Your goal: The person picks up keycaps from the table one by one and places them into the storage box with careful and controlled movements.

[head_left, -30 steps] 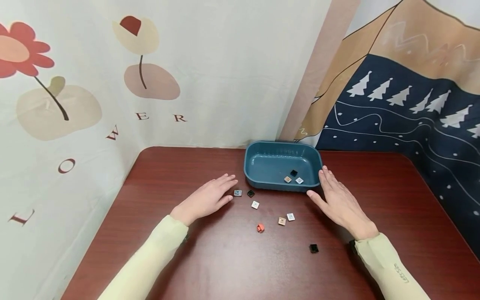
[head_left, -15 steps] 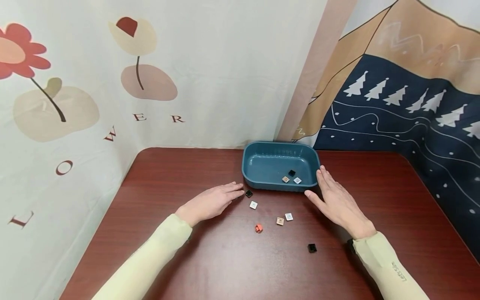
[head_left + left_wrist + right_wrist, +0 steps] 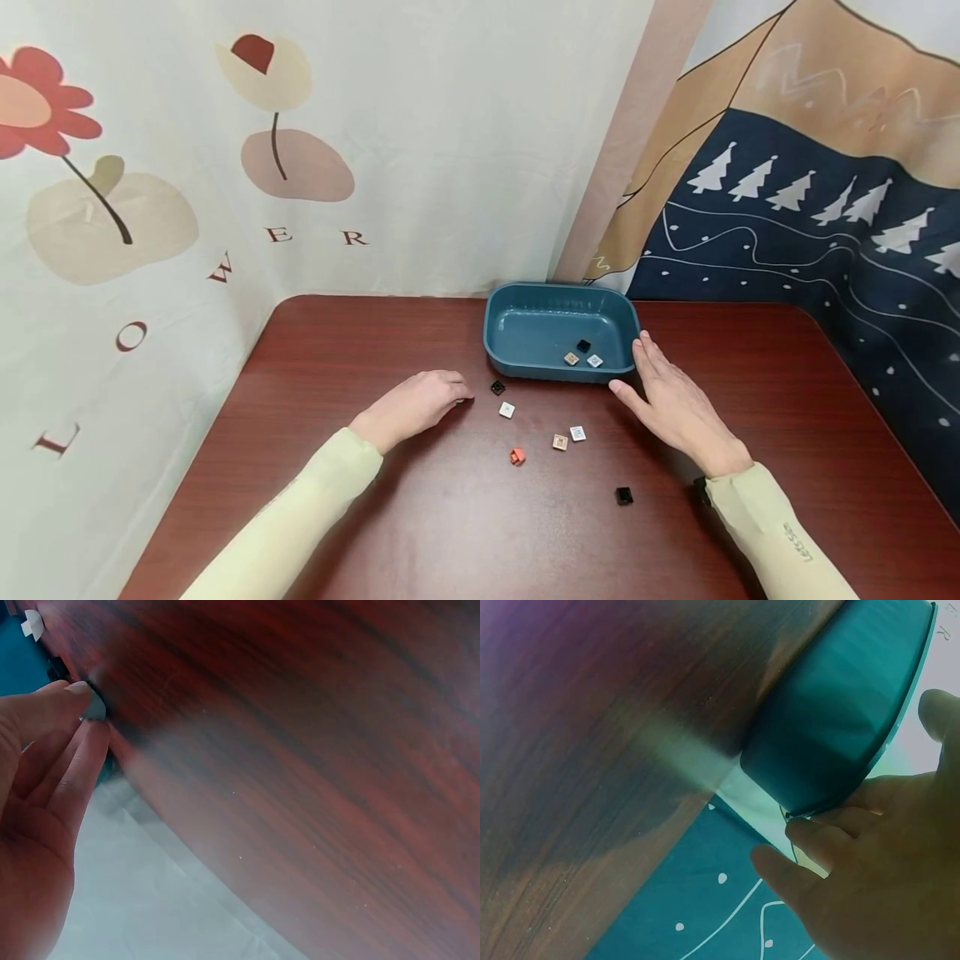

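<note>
Pinches a grey piece [image 3: 95, 706] between thumb and fingertips of the left hand [image 3: 416, 404], just left of centre in the head frame, down near the bench [image 3: 442, 533]. Shows little of that piece there, but more of it at the upper left of the left wrist frame. Touches the right end of the tray [image 3: 540, 371] with the right hand [image 3: 682, 408], right of centre, with fingers straight and relaxed. Has three pieces at the tray's lower right: black [image 3: 583, 345], tan [image 3: 572, 359] and white [image 3: 595, 361]. Has six more on the bench: black [image 3: 498, 387] and white [image 3: 507, 410] near the left hand, red [image 3: 517, 457], tan [image 3: 560, 442] and white [image 3: 577, 433] below centre, the last two side by side, and black [image 3: 625, 496] further toward the lower right. Wears pale green sleeves [image 3: 288, 508].
</note>
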Available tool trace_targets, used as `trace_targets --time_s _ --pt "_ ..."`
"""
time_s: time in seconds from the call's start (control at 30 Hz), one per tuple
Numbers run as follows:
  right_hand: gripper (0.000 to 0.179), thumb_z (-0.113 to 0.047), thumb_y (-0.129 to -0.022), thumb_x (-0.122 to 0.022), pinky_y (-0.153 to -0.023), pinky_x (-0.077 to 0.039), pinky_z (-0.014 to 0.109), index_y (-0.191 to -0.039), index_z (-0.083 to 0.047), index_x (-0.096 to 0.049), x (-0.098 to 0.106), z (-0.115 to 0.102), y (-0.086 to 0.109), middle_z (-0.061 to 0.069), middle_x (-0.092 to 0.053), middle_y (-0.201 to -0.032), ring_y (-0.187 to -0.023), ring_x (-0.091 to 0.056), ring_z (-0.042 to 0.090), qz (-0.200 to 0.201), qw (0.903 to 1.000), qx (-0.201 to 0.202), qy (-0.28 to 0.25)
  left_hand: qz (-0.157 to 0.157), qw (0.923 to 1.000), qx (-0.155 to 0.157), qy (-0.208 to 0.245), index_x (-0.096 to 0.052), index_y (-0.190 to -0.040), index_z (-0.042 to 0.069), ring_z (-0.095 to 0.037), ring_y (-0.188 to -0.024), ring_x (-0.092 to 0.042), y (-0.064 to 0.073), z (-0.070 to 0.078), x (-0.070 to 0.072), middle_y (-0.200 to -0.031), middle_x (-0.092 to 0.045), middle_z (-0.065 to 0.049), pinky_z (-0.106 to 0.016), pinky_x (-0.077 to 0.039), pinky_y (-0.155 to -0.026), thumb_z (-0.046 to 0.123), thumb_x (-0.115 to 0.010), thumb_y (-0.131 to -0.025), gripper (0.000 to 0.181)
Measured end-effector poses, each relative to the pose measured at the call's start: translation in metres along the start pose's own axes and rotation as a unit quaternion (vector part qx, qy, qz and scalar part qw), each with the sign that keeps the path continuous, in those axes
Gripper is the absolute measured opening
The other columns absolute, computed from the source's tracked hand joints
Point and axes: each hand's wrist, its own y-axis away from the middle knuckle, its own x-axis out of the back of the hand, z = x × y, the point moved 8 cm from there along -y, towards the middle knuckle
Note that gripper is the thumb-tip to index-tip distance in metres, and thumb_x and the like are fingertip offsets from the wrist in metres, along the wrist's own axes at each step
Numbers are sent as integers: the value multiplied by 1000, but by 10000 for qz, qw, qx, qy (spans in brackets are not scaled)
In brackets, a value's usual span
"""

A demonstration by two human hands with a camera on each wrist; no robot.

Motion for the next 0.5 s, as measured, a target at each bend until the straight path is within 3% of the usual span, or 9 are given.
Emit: trace_targets --time_s 0.2,0.5 --pt "92 -62 -106 -42 -120 -24 61 -161 8 -19 0 0 0 22 -8 -171 -155 -17 44 -21 10000 -9 3 244 9997 -57 2 -80 -105 8 -18 -94 -69 1 -2 6 -101 -70 -2 -32 -57 -86 0 -77 -91 17" --pt "89 -59 -107 -44 -119 -27 62 -160 9 -22 2 -1 -1 25 -13 -170 -155 -20 44 85 9999 65 -30 1059 9927 -566 -134 -78 -109 3 -19 -100 -68 0 9 37 -107 -69 -5 -29 -56 -89 -2 -79 -89 21"
